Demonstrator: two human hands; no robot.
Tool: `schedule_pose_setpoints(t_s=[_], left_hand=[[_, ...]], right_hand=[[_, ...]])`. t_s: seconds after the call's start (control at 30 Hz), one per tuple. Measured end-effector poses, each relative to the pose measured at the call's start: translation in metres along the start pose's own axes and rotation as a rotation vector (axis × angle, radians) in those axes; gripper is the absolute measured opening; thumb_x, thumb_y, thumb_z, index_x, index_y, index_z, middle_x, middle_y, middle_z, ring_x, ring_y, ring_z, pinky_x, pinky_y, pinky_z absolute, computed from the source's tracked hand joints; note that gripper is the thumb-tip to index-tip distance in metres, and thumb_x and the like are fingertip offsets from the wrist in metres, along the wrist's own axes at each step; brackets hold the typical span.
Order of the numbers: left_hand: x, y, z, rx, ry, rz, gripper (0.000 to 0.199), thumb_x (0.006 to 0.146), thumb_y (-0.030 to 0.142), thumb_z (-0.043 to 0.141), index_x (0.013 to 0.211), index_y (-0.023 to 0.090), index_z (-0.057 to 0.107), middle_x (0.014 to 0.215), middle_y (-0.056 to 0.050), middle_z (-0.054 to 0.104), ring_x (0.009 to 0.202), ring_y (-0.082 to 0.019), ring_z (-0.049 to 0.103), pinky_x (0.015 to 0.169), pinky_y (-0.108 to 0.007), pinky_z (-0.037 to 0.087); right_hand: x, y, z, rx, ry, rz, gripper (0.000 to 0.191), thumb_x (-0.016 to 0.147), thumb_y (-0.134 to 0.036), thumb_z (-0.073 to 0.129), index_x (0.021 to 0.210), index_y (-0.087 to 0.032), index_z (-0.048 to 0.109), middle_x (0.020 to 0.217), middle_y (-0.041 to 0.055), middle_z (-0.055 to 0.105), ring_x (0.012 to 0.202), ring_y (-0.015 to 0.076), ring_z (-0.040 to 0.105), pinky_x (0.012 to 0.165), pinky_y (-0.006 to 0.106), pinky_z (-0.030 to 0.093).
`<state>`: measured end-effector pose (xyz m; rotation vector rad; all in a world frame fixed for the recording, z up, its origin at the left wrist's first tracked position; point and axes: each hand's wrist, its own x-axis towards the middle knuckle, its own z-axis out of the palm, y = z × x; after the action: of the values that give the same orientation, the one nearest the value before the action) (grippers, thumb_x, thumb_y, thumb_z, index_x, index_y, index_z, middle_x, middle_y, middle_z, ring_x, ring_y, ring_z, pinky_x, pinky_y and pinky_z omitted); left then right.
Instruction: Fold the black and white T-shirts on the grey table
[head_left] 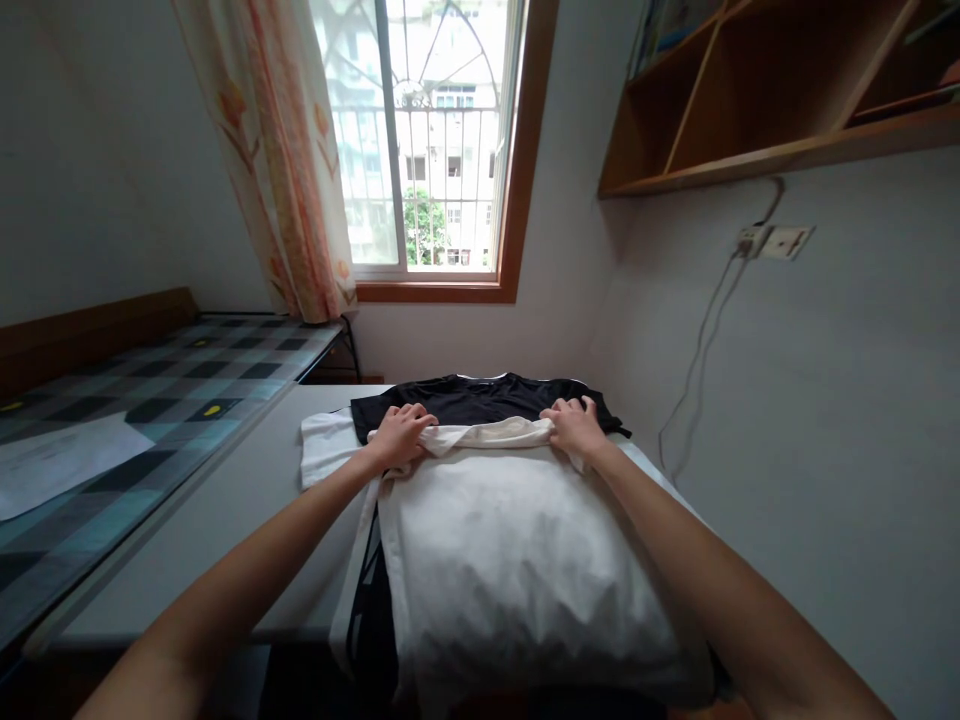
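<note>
A white garment (517, 550) lies spread over the table towards me, its near end hanging over the front edge. Its far edge is folded into a band, and I cannot tell what kind of garment it is. My left hand (405, 435) grips the left end of that band with curled fingers. At the right end, my right hand (576, 425) is closed on the same edge. Beneath and beyond it lies a black shirt (480, 400), with dark cloth also showing along the left side. Under the black shirt, a white sleeve (326, 448) sticks out to the left.
The white table (247, 530) stands against the right wall. To the left is a bed with a checked cover (172, 375) and a sheet of paper (67, 460). A curtain (281, 160) hangs by the window. On the right are a wooden shelf (757, 165) and a cable (697, 350).
</note>
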<state>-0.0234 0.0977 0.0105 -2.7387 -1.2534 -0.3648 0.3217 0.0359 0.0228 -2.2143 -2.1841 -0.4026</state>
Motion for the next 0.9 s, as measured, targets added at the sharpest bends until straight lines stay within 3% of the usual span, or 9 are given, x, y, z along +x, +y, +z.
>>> schedule_pose_setpoints(t_s=[0.1, 0.2, 0.3, 0.43, 0.53, 0.63, 0.7, 0.8, 0.9], left_hand=[[0.005, 0.01, 0.001, 0.053, 0.004, -0.093, 0.018, 0.081, 0.022, 0.059, 0.093, 0.023, 0.072, 0.108, -0.008, 0.062, 0.104, -0.025, 0.054, 0.089, -0.038, 0.04], [0.01, 0.017, -0.002, 0.126, 0.104, -0.238, 0.02, 0.086, 0.024, 0.053, 0.087, 0.018, 0.072, 0.106, -0.012, 0.059, 0.099, -0.027, 0.057, 0.082, -0.037, 0.043], [0.016, 0.021, -0.005, 0.078, 0.118, -0.368, 0.028, 0.091, 0.026, 0.045, 0.091, 0.016, 0.071, 0.109, -0.013, 0.058, 0.086, -0.024, 0.064, 0.074, -0.036, 0.047], [0.027, 0.019, 0.003, -0.202, 0.181, -0.442, 0.021, 0.086, 0.022, 0.051, 0.087, 0.017, 0.071, 0.117, -0.012, 0.058, 0.084, -0.022, 0.067, 0.076, -0.032, 0.05], [0.034, 0.013, 0.017, -0.679, 0.166, -0.549, 0.015, 0.086, 0.022, 0.053, 0.082, 0.016, 0.066, 0.095, -0.008, 0.065, 0.077, -0.018, 0.069, 0.068, -0.027, 0.053], [0.041, 0.006, 0.024, -1.038, 0.147, -0.704, 0.025, 0.094, 0.033, 0.043, 0.082, 0.016, 0.058, 0.067, -0.001, 0.06, 0.058, -0.016, 0.067, 0.05, -0.023, 0.05], [0.048, 0.002, 0.018, -1.164, 0.287, -0.72, 0.028, 0.095, 0.038, 0.042, 0.081, 0.017, 0.053, 0.064, 0.001, 0.057, 0.055, -0.015, 0.066, 0.046, -0.021, 0.049], [0.059, 0.001, -0.01, -1.238, 0.59, -0.576, 0.034, 0.092, 0.047, 0.048, 0.076, 0.018, 0.051, 0.065, 0.001, 0.057, 0.059, -0.014, 0.067, 0.052, -0.022, 0.051], [0.072, 0.009, -0.054, -1.106, 0.853, -0.351, 0.039, 0.093, 0.051, 0.046, 0.077, 0.017, 0.056, 0.07, -0.001, 0.061, 0.068, -0.014, 0.066, 0.063, -0.023, 0.052]], right_hand=[[0.005, -0.011, 0.004, 0.063, 0.008, -0.073, 0.029, 0.08, -0.026, 0.057, 0.105, -0.025, 0.073, 0.113, 0.01, 0.064, 0.11, 0.0274, 0.051, 0.105, 0.048, 0.022], [0.014, -0.019, 0.008, 0.167, 0.078, -0.046, 0.031, 0.087, -0.03, 0.048, 0.101, -0.022, 0.074, 0.111, 0.0104, 0.067, 0.105, 0.025, 0.054, 0.093, 0.036, 0.033], [0.024, -0.022, 0.01, 0.309, 0.004, 0.025, 0.035, 0.09, -0.03, 0.045, 0.109, -0.021, 0.072, 0.105, 0.0086, 0.071, 0.095, 0.0206, 0.06, 0.082, 0.029, 0.037], [0.034, -0.024, 0.015, 0.367, -0.179, 0.102, 0.033, 0.077, -0.026, 0.057, 0.106, -0.024, 0.073, 0.095, 0.0055, 0.074, 0.092, 0.0222, 0.064, 0.083, 0.031, 0.035], [0.036, -0.026, 0.019, 0.353, -0.198, 0.165, 0.026, 0.077, -0.024, 0.056, 0.095, -0.023, 0.075, 0.093, 0.0071, 0.074, 0.094, 0.0242, 0.064, 0.087, 0.035, 0.034], [0.037, -0.027, 0.019, 0.365, -0.009, 0.263, 0.026, 0.085, -0.026, 0.048, 0.093, -0.022, 0.073, 0.092, 0.0096, 0.073, 0.095, 0.0255, 0.064, 0.09, 0.038, 0.034], [0.038, -0.027, 0.013, 0.437, 0.221, 0.324, 0.029, 0.089, -0.03, 0.044, 0.097, -0.02, 0.07, 0.09, 0.011, 0.072, 0.093, 0.0256, 0.065, 0.09, 0.039, 0.036], [0.049, -0.026, -0.008, 0.752, 0.52, 0.425, 0.033, 0.093, -0.034, 0.039, 0.108, -0.016, 0.061, 0.081, 0.0112, 0.07, 0.077, 0.0232, 0.066, 0.077, 0.034, 0.046], [0.071, -0.023, -0.041, 1.172, 0.744, 0.43, 0.038, 0.097, -0.038, 0.028, 0.124, -0.017, 0.045, 0.08, 0.007, 0.068, 0.061, 0.0175, 0.065, 0.059, 0.028, 0.049]])
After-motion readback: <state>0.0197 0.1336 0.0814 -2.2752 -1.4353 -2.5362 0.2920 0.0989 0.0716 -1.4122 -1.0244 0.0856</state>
